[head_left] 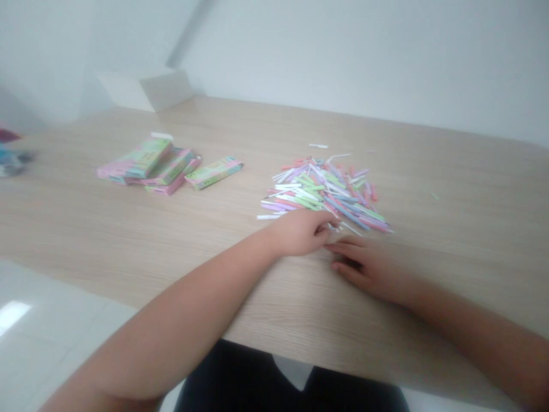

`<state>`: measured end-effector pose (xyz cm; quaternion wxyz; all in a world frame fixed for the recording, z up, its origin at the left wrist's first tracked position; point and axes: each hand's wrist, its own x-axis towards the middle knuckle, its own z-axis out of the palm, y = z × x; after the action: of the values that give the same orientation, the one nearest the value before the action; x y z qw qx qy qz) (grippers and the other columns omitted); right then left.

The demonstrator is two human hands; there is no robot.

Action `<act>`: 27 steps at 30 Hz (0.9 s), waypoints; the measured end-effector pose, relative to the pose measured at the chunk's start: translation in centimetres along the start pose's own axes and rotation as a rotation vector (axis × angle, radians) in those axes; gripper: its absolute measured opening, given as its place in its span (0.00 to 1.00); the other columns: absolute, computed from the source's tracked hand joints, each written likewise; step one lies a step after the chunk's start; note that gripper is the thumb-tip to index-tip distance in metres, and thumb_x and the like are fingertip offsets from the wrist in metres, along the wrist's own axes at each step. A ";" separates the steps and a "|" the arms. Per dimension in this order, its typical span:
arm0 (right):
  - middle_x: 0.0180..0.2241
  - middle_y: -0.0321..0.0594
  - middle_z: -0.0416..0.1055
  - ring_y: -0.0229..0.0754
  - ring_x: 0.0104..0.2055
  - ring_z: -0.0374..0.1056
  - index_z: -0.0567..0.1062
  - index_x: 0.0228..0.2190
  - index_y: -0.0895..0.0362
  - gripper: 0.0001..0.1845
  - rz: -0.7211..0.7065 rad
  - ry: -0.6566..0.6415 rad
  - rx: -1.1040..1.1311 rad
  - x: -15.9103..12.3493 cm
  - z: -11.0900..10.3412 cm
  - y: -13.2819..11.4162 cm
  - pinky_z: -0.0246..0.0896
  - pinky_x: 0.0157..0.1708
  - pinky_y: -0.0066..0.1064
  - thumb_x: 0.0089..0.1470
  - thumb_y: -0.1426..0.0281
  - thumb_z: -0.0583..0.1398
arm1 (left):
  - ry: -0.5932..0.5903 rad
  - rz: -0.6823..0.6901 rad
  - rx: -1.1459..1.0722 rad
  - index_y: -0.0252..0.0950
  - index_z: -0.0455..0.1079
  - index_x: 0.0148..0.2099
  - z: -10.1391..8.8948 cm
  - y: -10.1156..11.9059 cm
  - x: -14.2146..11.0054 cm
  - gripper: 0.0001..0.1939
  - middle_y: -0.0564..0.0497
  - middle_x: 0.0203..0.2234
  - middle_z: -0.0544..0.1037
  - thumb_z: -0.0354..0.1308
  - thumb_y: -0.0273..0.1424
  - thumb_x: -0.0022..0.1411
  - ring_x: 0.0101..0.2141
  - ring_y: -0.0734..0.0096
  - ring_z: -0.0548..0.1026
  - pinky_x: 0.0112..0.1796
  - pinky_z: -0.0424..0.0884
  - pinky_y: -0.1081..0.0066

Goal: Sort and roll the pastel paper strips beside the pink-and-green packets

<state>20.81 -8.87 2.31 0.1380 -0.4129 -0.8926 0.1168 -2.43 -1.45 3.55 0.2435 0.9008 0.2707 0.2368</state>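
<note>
- Left hand (300, 232): fingers curled in at the near edge of the heap, tips among the strips (too blurred to tell whether they pinch one).
- Right hand (364, 269): resting just right of the left hand, fingers loosely curled and slightly parted, with nothing visible in them.
- Heap of paper strips (326, 191): pink, green, blue, lilac and white, lying crisscross directly beyond both hands, its near edge at the left fingertips.
- White strip (318, 146): lying alone just beyond the heap.
- Green scrap (434, 195): well right of the hands.
- Stack of packets (150, 166): pink and green, well left of the hands.
- Single packet (213, 173): matching, just right of the stack.
- Wooden table (472, 257): under everything listed.
- White box (146, 90): blurred, far beyond the hands, past the table's back edge.
</note>
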 end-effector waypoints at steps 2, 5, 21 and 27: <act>0.48 0.44 0.78 0.52 0.50 0.74 0.79 0.51 0.47 0.14 -0.014 -0.007 -0.012 0.4 0.5 -0.8 0.72 0.51 0.47 0.67 0.64 0.58 | -0.004 -0.002 0.069 0.38 0.75 0.54 -0.3 -0.1 -0.1 0.16 0.49 0.37 0.82 0.52 0.31 0.68 0.35 0.65 0.77 0.39 0.70 0.67; 0.44 0.44 0.79 0.52 0.47 0.75 0.81 0.43 0.49 0.13 -0.040 -0.006 -0.063 0.9 1.2 -1.7 0.72 0.50 0.48 0.68 0.68 0.56 | -0.025 -0.020 0.173 0.39 0.75 0.52 -0.7 -0.1 -0.1 0.15 0.47 0.38 0.82 0.50 0.33 0.70 0.37 0.62 0.78 0.40 0.71 0.66; 0.57 0.51 0.76 0.53 0.54 0.75 0.67 0.63 0.56 0.24 0.456 0.110 -0.374 -0.5 -0.6 3.3 0.70 0.53 0.45 0.68 0.72 0.49 | -0.004 -0.127 0.130 0.36 0.66 0.52 0.1 -0.5 0.4 0.12 0.44 0.44 0.79 0.44 0.27 0.72 0.43 0.63 0.78 0.44 0.71 0.68; 0.54 0.50 0.78 0.54 0.54 0.77 0.75 0.55 0.56 0.22 0.467 0.051 -0.456 -2.0 -0.1 4.1 0.72 0.54 0.45 0.66 0.75 0.49 | -0.039 -0.184 0.146 0.36 0.65 0.52 0.5 0.5 0.4 0.13 0.44 0.42 0.79 0.43 0.29 0.71 0.42 0.60 0.79 0.43 0.72 0.67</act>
<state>25.01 -7.81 0.82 0.0338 -0.6295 -0.7733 -0.0681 -1.71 -1.73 3.55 0.2030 0.8919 0.3641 0.1754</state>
